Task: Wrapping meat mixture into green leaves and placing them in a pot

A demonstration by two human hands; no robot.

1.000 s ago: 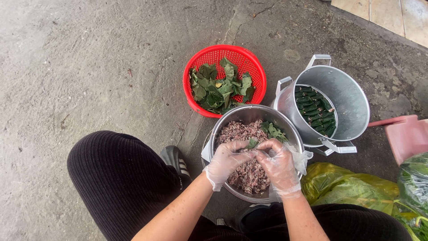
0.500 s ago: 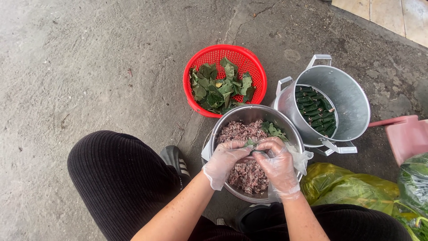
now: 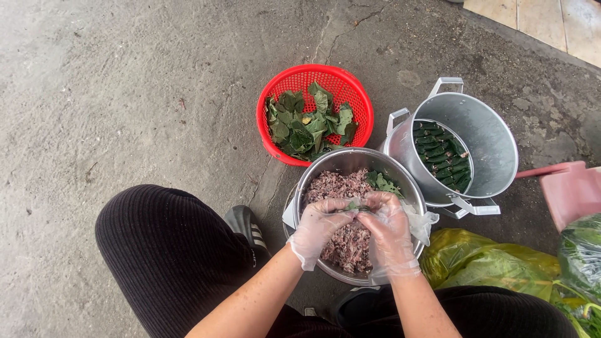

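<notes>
both gloved hands, left hand and right hand, pinch a leaf roll between fingertips above the meat bowl

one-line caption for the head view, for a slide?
Gloved left hand and right hand roll a green leaf over a steel bowl of minced filling, beside a red basket.
</notes>
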